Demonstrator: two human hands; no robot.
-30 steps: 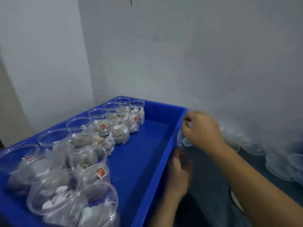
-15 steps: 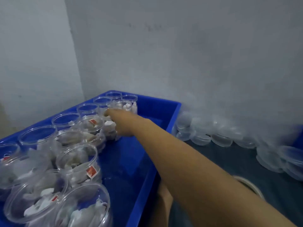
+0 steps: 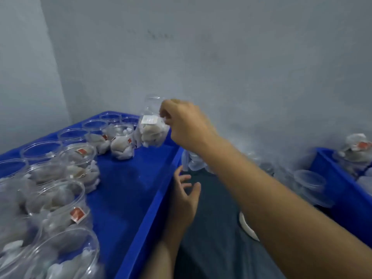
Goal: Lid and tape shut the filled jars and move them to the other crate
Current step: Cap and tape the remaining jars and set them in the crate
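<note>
My right hand (image 3: 187, 123) grips a clear filled jar (image 3: 152, 125) without a lid and holds it above the far right corner of the left blue crate (image 3: 153, 198). Several more open jars with white packets stand in rows along that crate's left side, such as one jar (image 3: 122, 141) near the back. My left hand (image 3: 184, 198) hovers just right of the crate's rim with fingers spread, holding nothing. A second blue crate (image 3: 330, 178) at the far right holds a filled jar (image 3: 356, 154).
Clear plastic lids (image 3: 310, 182) lie in a row along the wall between the two crates. A white round object (image 3: 247, 226) shows under my right forearm on the dark surface. Grey walls meet in a corner close behind the left crate.
My right hand went from the lids to the jars in the crate, took hold of one and lifted it up to the right. My left hand opened.
</note>
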